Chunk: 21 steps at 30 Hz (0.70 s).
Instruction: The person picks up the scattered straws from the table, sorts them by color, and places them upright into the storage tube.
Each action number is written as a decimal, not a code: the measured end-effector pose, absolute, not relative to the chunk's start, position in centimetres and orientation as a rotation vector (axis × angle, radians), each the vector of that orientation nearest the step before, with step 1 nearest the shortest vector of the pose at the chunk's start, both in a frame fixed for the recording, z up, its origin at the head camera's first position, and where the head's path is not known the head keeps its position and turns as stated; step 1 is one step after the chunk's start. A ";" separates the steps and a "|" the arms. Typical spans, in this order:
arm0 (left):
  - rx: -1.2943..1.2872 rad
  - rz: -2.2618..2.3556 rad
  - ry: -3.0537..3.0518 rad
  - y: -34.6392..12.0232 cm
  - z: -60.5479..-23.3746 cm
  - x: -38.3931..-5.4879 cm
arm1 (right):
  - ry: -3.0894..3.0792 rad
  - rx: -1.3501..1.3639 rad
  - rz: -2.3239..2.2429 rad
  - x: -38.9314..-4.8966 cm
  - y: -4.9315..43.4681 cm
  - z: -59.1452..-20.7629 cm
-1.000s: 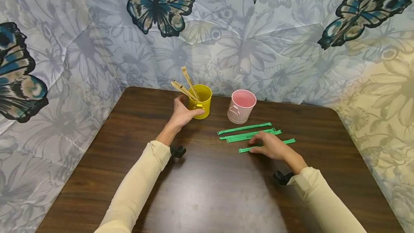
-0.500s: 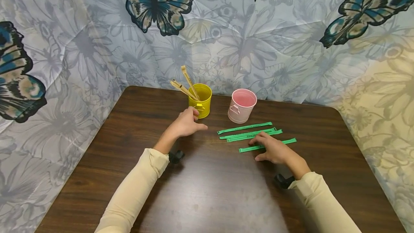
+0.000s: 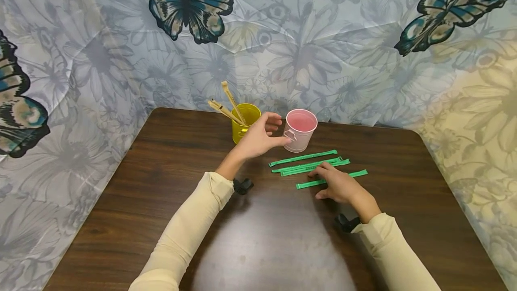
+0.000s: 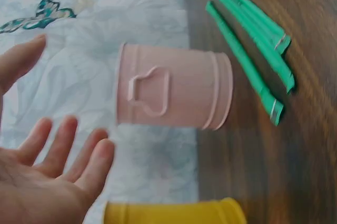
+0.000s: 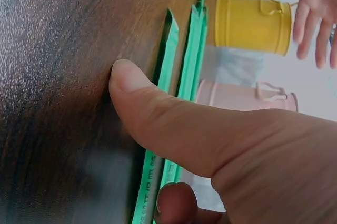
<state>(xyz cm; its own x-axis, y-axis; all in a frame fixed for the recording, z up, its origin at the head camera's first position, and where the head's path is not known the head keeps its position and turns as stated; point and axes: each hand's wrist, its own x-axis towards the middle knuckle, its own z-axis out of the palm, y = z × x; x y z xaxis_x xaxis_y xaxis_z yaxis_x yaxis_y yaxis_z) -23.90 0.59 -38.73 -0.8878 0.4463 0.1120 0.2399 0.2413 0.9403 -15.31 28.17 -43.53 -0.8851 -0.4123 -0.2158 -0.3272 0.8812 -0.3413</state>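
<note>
My left hand (image 3: pixel 258 140) is beside a small pink bucket (image 3: pixel 299 136), thumb and fingers spread. In the left wrist view, a gap separates its fingers from the bucket (image 4: pixel 176 90). My right hand (image 3: pixel 341 185) is over the nearest of several long, slim green packets (image 3: pixel 308 184) on the table, holding nothing. In the right wrist view, its thumb (image 5: pixel 152 111) stretches across that printed packet (image 5: pixel 169 56); whether it touches is unclear. Behind my left hand, partly hidden, stands a yellow bucket (image 3: pixel 237 134) holding tan sticks (image 3: pixel 227 111).
More green packets (image 3: pixel 303 158) lie side by side in front of the pink bucket. The dark wooden table (image 3: pixel 133 183) meets a butterfly-printed cloth (image 3: pixel 343 48) at its back edge. A small black camera (image 3: pixel 243 186) sits at the left wrist, another (image 3: pixel 347 223) at the right.
My left hand has left the yellow bucket and moved right to the pink one. My right thumb has drawn back from the nearest green packet; that hand has otherwise hardly moved.
</note>
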 end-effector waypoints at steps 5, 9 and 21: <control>0.594 1.763 2.351 2.3 -39.4 -25.3 | 2.760 -0.565 -0.421 -15.4 28.2 -43.5; 0.541 1.747 2.426 3.8 -40.3 -26.6 | 2.749 -0.586 -0.457 -15.1 28.4 -43.5; 0.541 1.695 2.458 6.7 -42.9 -28.7 | 2.724 -0.634 -0.565 -15.2 29.0 -44.0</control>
